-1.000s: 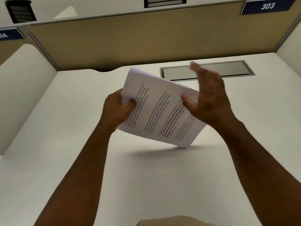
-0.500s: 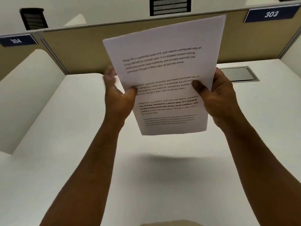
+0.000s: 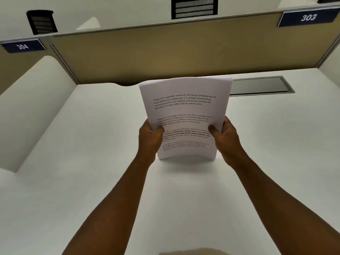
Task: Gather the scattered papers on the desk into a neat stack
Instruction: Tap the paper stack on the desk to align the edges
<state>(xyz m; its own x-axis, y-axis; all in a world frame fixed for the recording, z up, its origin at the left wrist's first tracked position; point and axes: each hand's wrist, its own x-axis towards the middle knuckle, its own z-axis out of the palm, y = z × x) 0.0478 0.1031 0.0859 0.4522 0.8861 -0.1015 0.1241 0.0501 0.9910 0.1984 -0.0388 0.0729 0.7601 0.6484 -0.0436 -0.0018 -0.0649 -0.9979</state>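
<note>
A stack of white printed papers (image 3: 185, 107) stands upright and slightly bowed, its bottom edge resting on or just above the white desk (image 3: 92, 181). My left hand (image 3: 150, 139) grips the stack's left edge, thumb on the front page. My right hand (image 3: 223, 134) grips the right edge the same way. The sheets look aligned, with text facing me. No loose papers show elsewhere on the desk.
A grey metal cable hatch (image 3: 261, 86) is set into the desk behind the stack. A tan partition (image 3: 165, 52) closes the back, with labels 303 (image 3: 308, 17) and 304 (image 3: 23, 46). White side panels (image 3: 33, 100) bound the desk on the left and right.
The stack went from tilted in my left hand to held upright by both hands, raised high toward the camera, then lowered down to the desk surface.
</note>
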